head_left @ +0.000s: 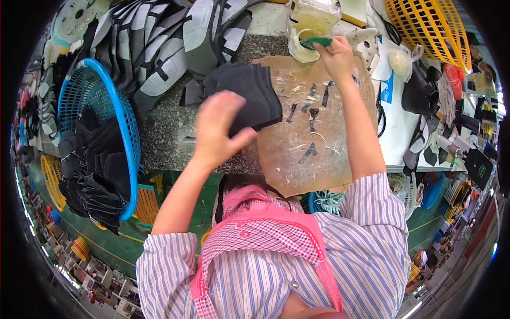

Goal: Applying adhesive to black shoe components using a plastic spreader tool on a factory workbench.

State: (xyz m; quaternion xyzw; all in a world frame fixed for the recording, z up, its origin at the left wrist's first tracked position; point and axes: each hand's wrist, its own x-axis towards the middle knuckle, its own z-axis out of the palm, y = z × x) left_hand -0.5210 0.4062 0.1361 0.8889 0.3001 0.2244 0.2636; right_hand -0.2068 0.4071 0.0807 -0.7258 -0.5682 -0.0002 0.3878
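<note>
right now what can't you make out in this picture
Left fingers, head view: blurred, so contact with the black stack is unclear.
Green tool, head view: its gripped end is covered by the right fingers.
Cardboard, head view: part of its left side is hidden by the stack.
Yellow basket at upper right, head view: cut off by the upper edge.

The stack of black pieces [257,98] looks matt and smooth, like foam or cloth, beside a brown cardboard sheet [289,154] roughened by pale, dried smears. The green tool [314,42] seems to be plastic, the container [319,16] cloudy plastic. Speckled, stone-like tabletop [164,130], smooth plastic blue basket [133,154] and woven-cloth checked apron [260,234] surround them.
</note>
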